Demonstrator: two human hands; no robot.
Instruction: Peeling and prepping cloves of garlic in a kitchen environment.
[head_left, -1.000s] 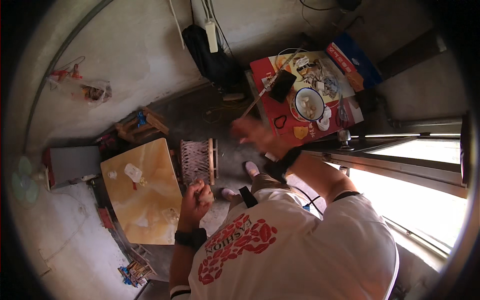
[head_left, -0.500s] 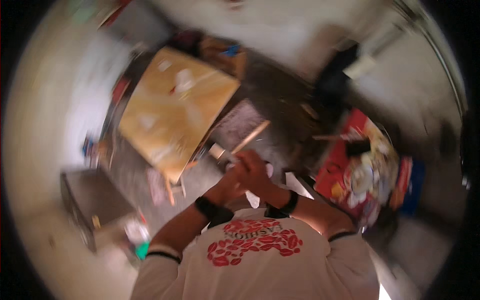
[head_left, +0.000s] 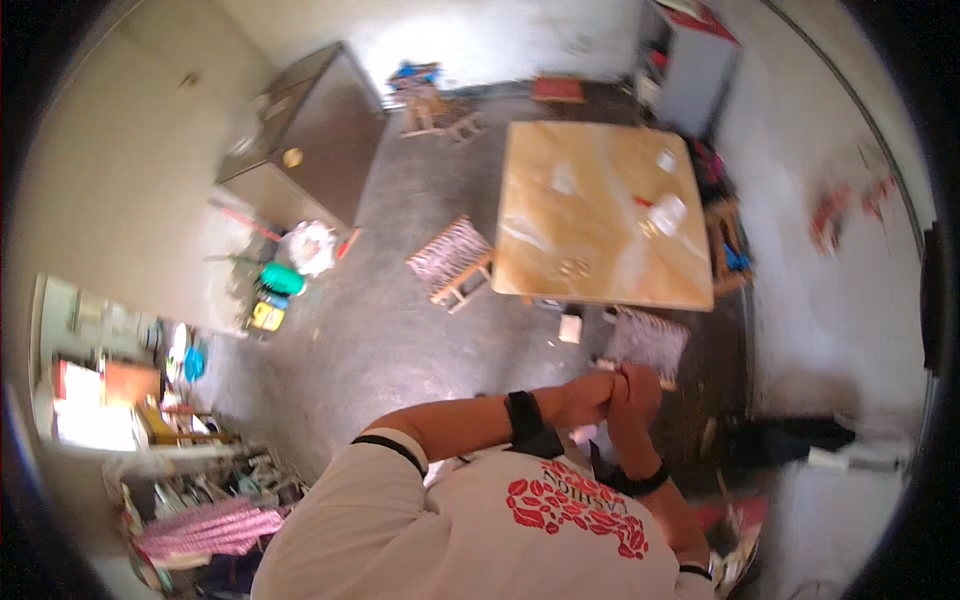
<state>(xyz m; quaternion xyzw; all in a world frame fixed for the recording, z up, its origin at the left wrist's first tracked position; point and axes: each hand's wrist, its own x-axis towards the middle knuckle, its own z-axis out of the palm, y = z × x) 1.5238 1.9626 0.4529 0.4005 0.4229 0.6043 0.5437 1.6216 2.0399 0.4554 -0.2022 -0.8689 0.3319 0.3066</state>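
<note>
My left hand (head_left: 583,398) and my right hand (head_left: 635,392) are pressed together in front of my chest, fingers closed. Whatever lies between them, if anything, is hidden. A dark band circles each wrist. Just beyond my hands stands a low stool with a woven seat (head_left: 650,340), and a small pale square object (head_left: 570,328) lies on the floor beside it. Further off is a table with a marbled tan top (head_left: 600,230). On it rest a white crumpled item (head_left: 668,213), several small pieces (head_left: 575,266) and a small white thing (head_left: 666,159).
Another woven stool (head_left: 450,255) stands left of the table. A brown cabinet (head_left: 325,140) is at the far left, with a green container (head_left: 283,279) and a yellow one (head_left: 267,316) near it. Pink patterned cloth (head_left: 210,528) lies at lower left. A grey cabinet (head_left: 690,75) stands far right.
My view has swung left, so the table now sits right of centre and the brown cabinet and left doorway show more fully. My hands stay together.
</note>
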